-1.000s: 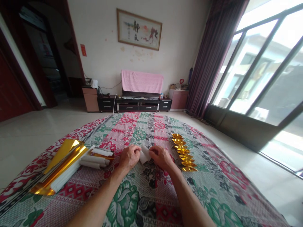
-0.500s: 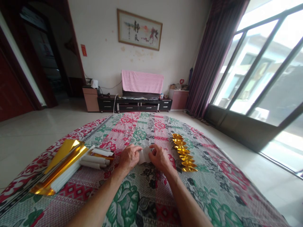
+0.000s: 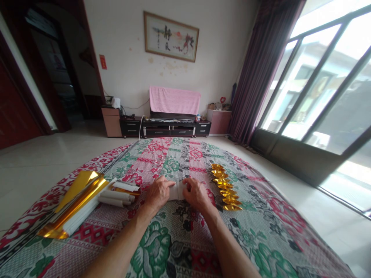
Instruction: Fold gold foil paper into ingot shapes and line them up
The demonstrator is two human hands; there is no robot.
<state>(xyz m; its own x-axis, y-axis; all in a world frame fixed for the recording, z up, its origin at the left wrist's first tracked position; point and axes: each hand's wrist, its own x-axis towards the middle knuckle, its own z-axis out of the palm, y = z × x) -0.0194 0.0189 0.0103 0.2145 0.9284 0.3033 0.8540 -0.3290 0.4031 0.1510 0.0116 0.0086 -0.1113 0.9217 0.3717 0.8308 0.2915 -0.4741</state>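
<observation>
A small sheet of paper (image 3: 176, 192), white side up, lies between my two hands on the flowered cloth. My left hand (image 3: 159, 192) pinches its left edge, thumb and forefinger pressed together. At the right edge my right hand (image 3: 194, 192) grips it with curled fingers. A line like a crease runs down the paper's middle. To the right stand folded gold foil boats (image 3: 224, 186), several in a slanting row. On the left lie a stack of gold foil sheets (image 3: 84, 204) with white backs and some white paper rolls (image 3: 116, 197).
The flowered cloth (image 3: 174, 166) covers a rounded surface under everything. Beyond it stands a low black cabinet (image 3: 169, 128) with a pink towel (image 3: 174, 99) over the thing on top. A glazed door (image 3: 313, 88) and a purple curtain (image 3: 249, 73) are at the right.
The paper now lies flatter, and a crease line shows down its middle. My left fingers have shifted slightly over its edge; the gold boats and stacks have stayed put.
</observation>
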